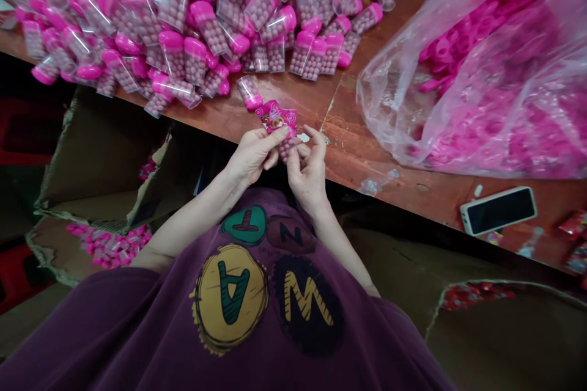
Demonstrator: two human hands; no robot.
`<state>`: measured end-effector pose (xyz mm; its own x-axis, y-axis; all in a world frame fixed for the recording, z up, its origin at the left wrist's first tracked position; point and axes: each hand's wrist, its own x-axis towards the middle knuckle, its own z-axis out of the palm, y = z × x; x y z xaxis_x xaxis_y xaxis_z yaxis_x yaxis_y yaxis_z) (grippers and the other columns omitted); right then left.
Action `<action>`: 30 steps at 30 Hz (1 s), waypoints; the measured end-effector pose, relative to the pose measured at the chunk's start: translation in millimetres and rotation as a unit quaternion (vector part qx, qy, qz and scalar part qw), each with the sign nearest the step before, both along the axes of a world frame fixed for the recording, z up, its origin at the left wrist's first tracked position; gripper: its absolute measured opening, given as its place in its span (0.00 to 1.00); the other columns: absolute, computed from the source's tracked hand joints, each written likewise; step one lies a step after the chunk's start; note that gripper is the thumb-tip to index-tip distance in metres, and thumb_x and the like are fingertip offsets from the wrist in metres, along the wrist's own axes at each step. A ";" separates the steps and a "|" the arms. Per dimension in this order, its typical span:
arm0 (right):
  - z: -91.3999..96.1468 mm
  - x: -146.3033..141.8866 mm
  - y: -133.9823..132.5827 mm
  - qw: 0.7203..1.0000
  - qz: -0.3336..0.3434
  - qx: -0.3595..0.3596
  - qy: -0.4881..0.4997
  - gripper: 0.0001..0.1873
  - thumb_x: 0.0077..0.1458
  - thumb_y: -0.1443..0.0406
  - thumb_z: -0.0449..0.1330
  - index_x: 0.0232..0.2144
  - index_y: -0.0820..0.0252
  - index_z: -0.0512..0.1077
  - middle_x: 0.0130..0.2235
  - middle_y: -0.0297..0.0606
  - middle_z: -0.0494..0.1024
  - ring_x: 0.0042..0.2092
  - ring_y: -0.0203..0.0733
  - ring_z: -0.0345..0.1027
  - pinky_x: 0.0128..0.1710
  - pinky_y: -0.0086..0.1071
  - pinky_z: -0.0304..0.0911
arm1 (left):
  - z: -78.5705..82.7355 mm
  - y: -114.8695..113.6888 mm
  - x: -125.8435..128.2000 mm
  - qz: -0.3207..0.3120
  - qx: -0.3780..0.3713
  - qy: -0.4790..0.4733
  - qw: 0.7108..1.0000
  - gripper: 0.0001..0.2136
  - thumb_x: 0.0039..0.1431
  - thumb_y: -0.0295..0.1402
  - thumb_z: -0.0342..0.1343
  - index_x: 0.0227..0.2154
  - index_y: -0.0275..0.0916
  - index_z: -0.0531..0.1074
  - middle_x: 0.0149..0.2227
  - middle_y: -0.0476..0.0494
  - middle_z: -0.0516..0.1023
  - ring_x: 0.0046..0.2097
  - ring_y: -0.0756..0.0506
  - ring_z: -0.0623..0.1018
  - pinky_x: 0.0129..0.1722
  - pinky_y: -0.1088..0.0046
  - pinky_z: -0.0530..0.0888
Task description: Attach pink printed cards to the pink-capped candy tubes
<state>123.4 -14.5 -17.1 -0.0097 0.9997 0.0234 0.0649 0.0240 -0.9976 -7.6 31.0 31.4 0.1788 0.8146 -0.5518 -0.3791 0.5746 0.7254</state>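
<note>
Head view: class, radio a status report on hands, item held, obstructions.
Left hand and right hand both pinch one labelled candy bottle. Bottle pile lies beyond, apart from the hands.

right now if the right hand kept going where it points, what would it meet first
The right hand, gripping the labelled tube, would likely cross table into the pile of pink-capped tubes; depth unclear.

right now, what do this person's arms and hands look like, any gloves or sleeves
No gloves: the left hand and right hand are bare, with no ring, watch or bracelet showing. Both forearms are bare; no sleeve reaches them. The loose purple shirt carries round printed badges with the letters A, W, T and N.
</note>
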 end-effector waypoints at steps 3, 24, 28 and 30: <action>-1.4 -2.0 -2.2 0.999 -0.008 0.020 -0.049 0.27 0.73 0.51 0.56 0.67 0.47 0.56 0.47 0.42 0.83 0.49 0.48 0.83 0.54 0.49 0.78 | -1.0 -0.9 -1.1 0.010 -0.026 -0.012 1.000 0.18 0.66 0.38 0.68 0.23 0.34 0.73 0.18 0.52 0.71 0.14 0.60 0.59 0.15 0.79 0.50; 8.2 -3.0 -2.9 0.998 -0.030 -0.022 0.049 0.26 0.70 0.47 0.60 0.62 0.44 0.56 0.37 0.30 0.76 0.33 0.37 0.75 0.38 0.36 0.77 | -5.3 -14.3 -1.1 0.028 0.032 -0.008 0.999 0.17 0.60 0.40 0.73 0.27 0.34 0.74 0.21 0.51 0.76 0.15 0.59 0.62 0.15 0.78 0.50; 11.3 -2.1 -3.4 0.995 -0.027 -0.043 0.085 0.25 0.69 0.47 0.61 0.60 0.43 0.57 0.34 0.27 0.74 0.24 0.33 0.66 0.26 0.31 0.71 | -1.8 -13.6 -0.9 -0.003 -0.014 -0.065 0.998 0.16 0.66 0.40 0.68 0.29 0.33 0.75 0.21 0.52 0.74 0.14 0.61 0.58 0.17 0.80 0.54; 13.7 -0.9 -3.1 0.991 -0.009 -0.070 0.117 0.24 0.69 0.46 0.60 0.58 0.43 0.57 0.30 0.24 0.71 0.19 0.31 0.58 0.19 0.29 0.63 | -3.5 -12.5 -6.1 -0.035 -0.021 -0.085 0.996 0.16 0.67 0.43 0.66 0.31 0.33 0.77 0.21 0.51 0.74 0.14 0.60 0.58 0.17 0.79 0.53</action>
<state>122.5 -17.6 -3.4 -0.0022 0.9933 -0.1152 -0.1704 -0.1139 -0.9788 -13.7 18.5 27.8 0.3279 0.7740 -0.5416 -0.4522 0.6320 0.6294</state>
